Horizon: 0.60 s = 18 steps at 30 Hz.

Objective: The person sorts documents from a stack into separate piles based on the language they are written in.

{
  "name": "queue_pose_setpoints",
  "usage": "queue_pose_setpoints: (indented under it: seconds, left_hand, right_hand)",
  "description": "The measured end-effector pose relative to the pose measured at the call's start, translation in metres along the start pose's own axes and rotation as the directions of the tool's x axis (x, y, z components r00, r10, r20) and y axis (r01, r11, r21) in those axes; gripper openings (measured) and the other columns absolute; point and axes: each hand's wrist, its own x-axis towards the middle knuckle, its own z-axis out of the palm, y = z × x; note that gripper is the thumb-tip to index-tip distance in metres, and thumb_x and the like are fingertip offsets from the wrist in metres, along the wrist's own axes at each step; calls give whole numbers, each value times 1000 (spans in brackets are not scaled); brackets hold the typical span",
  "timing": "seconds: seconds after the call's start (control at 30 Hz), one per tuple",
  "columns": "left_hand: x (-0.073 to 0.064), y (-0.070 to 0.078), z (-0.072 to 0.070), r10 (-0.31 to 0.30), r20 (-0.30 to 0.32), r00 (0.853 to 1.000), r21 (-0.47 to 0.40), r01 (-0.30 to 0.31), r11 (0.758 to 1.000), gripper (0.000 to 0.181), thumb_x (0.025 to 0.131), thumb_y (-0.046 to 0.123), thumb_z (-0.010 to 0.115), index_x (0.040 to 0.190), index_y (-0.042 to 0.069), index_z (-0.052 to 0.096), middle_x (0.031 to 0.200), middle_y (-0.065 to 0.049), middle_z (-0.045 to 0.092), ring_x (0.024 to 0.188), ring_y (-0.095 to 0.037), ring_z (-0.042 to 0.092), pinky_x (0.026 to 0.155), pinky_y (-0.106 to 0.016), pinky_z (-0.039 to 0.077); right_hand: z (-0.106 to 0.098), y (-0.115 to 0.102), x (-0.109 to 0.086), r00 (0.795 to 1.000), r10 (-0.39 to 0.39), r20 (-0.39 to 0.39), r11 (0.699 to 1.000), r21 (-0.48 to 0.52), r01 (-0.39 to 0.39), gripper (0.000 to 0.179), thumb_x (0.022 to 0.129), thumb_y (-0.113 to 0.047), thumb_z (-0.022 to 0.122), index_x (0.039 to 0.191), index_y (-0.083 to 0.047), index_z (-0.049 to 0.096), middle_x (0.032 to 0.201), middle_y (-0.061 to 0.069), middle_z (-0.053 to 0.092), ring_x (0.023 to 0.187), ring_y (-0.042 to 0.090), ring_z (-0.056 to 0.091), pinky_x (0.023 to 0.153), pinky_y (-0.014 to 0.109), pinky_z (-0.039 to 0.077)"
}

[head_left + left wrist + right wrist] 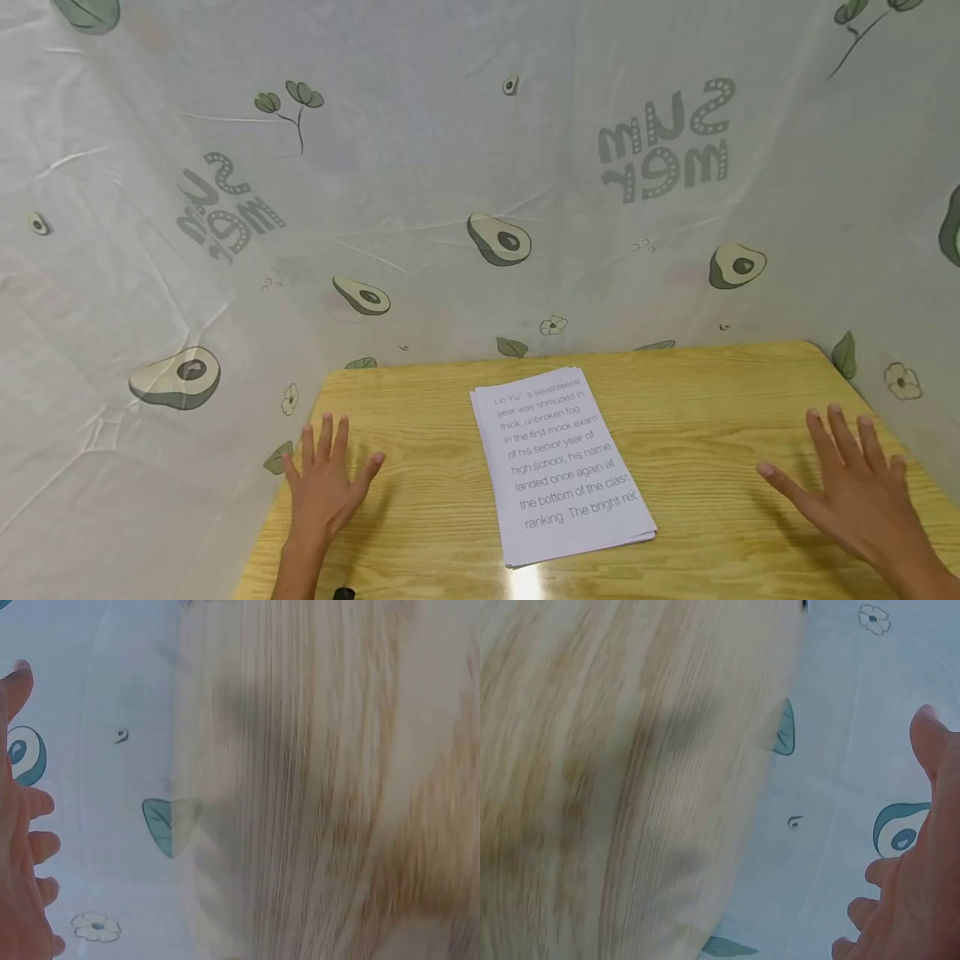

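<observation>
A stack of white printed sheets (562,467) lies slightly askew at the middle of the wooden table (705,417), large text facing up. To its left my left hand (324,483) hovers over the tabletop, fingers spread and holding nothing. My right hand (862,492) is off to the right of the paper, likewise spread, with its shadow on the wood below. Neither hand touches the stack. In the left wrist view the left hand (26,847) shows at the left edge; in the right wrist view the right hand (919,877) shows at the right edge.
Pale fabric (420,183) printed with avocados, leaves and lettering hangs behind the table and along both sides. A small black object (344,593) pokes in at the bottom edge, near the left forearm. Light reflects off the table just in front of the paper.
</observation>
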Motion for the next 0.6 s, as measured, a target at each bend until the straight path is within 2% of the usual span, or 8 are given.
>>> queue_pose_setpoints:
  seconds: [0.13,0.23,0.37,0.47,0.6]
  left_hand:
    - [1,6,5,-7,-2,1000,-40,7,999,95,104,67,52,173,12,17,181,-18,7,165,-53,3,121,-85,2]
    - [2,14,13,-7,-16,1000,-105,5,994,92,106,62,55,173,10,18,180,-21,12,164,-54,10,125,-80,10]
    - [3,28,26,9,-42,999,-223,-18,975,88,107,54,58,170,3,23,177,-25,21,160,-55,22,124,-75,24]
    - [5,40,36,17,-45,999,-307,-30,951,87,108,51,59,169,2,25,175,-26,25,159,-54,27,123,-74,30]
    - [6,53,49,9,-29,1000,-379,-20,925,86,107,53,59,169,2,27,174,-26,29,157,-54,31,121,-74,33]
  right_hand:
    - [5,-5,3,999,-34,13,996,79,33,109,104,-57,61,169,4,-2,172,35,-15,156,59,-26,111,91,-10]
    - [11,-13,7,997,-68,40,984,168,61,105,106,-52,60,169,2,-5,173,31,-18,157,54,-28,114,87,-11]
    - [21,-29,12,992,-99,79,958,278,73,101,109,-47,58,170,-1,-7,176,27,-19,160,50,-26,116,87,-4]
    - [29,-42,16,991,-106,86,941,331,72,99,109,-46,59,171,-2,-5,177,28,-13,162,54,-16,114,89,5]
    - [38,-59,19,989,-114,92,918,392,69,96,109,-44,60,171,0,1,176,32,0,158,64,3,112,88,15]
